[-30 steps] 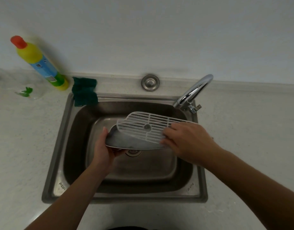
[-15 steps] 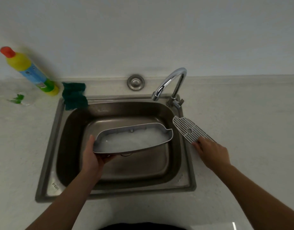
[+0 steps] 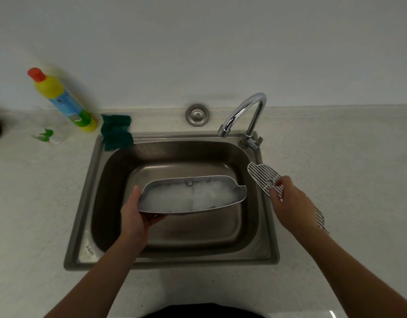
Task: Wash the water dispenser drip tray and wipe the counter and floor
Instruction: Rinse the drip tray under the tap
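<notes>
My left hand (image 3: pixel 134 218) grips the left end of the grey drip tray (image 3: pixel 191 195) and holds it level over the steel sink (image 3: pixel 83 203). The tray's inside looks white and wet. My right hand (image 3: pixel 289 206) lies over the white slotted grille (image 3: pixel 262 176), which sits on the counter (image 3: pixel 347 180) at the sink's right rim. The hand covers the grille's middle, and its ends show on either side.
A chrome tap (image 3: pixel 246 113) curves over the sink's back right corner. A green sponge (image 3: pixel 116 131) hangs on the back left rim. A yellow detergent bottle with a red cap (image 3: pixel 62 99) leans against the wall, near a clear wrapper (image 3: pixel 48 134). A round steel cap (image 3: pixel 197 114) sits behind the sink.
My right hand lifted the grille off the tray and carried it right, onto the counter beside the sink. My left hand kept the tray over the basin.
</notes>
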`<state>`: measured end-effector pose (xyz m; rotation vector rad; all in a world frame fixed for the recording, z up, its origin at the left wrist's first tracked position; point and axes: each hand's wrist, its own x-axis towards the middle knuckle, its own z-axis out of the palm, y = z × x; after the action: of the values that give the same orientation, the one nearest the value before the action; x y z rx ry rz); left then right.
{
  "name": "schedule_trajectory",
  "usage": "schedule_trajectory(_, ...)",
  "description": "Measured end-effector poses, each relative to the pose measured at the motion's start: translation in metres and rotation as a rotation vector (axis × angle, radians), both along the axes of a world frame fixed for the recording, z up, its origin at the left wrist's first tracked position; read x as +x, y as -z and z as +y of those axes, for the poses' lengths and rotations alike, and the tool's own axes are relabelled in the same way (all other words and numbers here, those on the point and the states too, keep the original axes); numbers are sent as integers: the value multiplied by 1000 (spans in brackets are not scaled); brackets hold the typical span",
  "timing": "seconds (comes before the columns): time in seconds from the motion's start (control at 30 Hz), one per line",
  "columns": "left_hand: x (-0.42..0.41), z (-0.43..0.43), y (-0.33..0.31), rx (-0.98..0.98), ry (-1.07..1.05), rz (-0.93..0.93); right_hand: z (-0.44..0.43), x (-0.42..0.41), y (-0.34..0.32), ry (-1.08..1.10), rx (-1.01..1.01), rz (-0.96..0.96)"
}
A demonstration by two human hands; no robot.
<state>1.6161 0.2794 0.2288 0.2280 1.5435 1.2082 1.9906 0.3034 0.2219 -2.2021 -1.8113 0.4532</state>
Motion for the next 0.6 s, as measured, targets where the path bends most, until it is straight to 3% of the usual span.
schedule_trajectory(0.23,-28,13,-3,60,69,183,-5,-47,-16,5,-88,266)
schedule_trajectory(0.6,-59,36,-20,168,269,708,-25,-81,2,-105,-260,258)
